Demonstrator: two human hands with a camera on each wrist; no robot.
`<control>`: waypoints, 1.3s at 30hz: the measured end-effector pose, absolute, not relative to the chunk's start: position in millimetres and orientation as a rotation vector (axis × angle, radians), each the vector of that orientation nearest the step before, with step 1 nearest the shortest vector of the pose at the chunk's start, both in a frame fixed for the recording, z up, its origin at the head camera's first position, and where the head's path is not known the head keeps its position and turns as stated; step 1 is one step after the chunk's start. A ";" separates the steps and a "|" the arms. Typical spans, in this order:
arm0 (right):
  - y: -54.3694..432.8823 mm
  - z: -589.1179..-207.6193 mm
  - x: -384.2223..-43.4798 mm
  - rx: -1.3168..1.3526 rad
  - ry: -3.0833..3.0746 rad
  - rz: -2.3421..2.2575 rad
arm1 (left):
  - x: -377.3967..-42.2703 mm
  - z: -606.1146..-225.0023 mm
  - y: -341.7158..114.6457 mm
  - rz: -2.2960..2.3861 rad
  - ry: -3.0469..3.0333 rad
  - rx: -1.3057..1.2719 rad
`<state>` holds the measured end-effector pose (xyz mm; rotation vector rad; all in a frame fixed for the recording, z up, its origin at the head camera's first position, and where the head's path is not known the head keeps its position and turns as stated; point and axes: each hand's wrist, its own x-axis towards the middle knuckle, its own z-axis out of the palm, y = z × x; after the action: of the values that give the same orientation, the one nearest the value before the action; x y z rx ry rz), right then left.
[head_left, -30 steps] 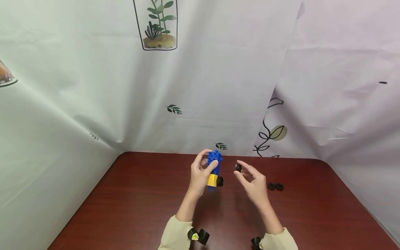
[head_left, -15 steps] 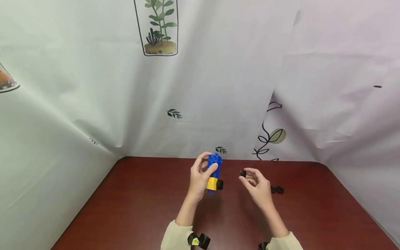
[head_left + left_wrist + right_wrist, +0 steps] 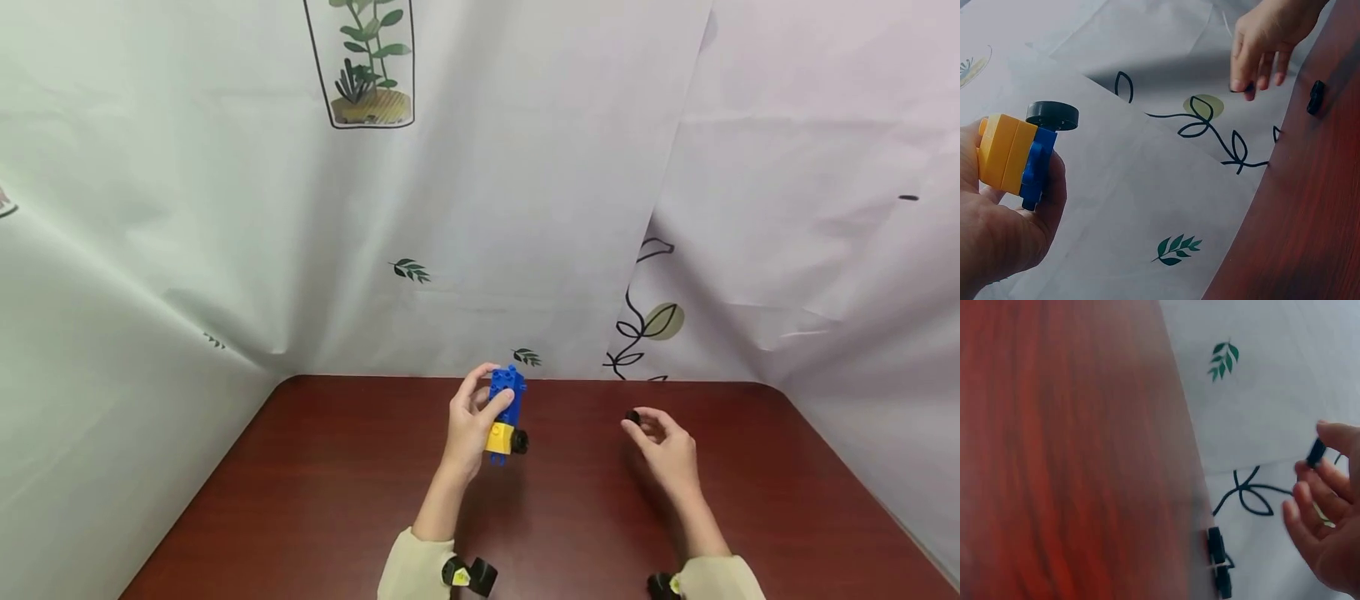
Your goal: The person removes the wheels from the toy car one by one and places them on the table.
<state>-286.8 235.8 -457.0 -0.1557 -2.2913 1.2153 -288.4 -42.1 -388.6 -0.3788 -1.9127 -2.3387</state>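
My left hand (image 3: 467, 429) grips a toy vehicle made of a blue studded base (image 3: 511, 380) and a yellow brick (image 3: 498, 438). A black wheel (image 3: 1052, 116) is on one side, beside the yellow brick. My left thumb lies across the blue part. Well to the right, my right hand (image 3: 672, 458) pinches a small black wheel (image 3: 1317, 453) between thumb and fingertips, above the table. Two more black wheels (image 3: 1217, 545) lie side by side on the table; in the head view the right hand hides them.
The dark red wooden table (image 3: 337, 492) has rounded far corners. A pale cloth (image 3: 525, 208) printed with plants and leaves hangs behind it and along both sides. A black strap-on device (image 3: 472, 575) sits at the left wrist, another (image 3: 663, 586) at the right.
My right hand has moved to the right with its small black wheel, away from the toy vehicle and in front of the two loose wheels. My left hand keeps nearly the same place.
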 end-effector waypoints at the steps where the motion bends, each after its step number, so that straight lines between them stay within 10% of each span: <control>1: 238.6 -457.5 -287.9 -0.156 -2.321 1.170 | -288.9 -388.3 -42.7 -2.338 -1.911 -0.383; 39: 262.0 -479.3 -293.1 -0.129 -2.830 1.043 | -290.1 -387.4 -44.1 -2.320 -1.913 -0.424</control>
<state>-293.1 262.0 -479.3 -0.1293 -2.8295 1.0428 -290.1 -44.1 -387.4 -0.4237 -1.9135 -2.3196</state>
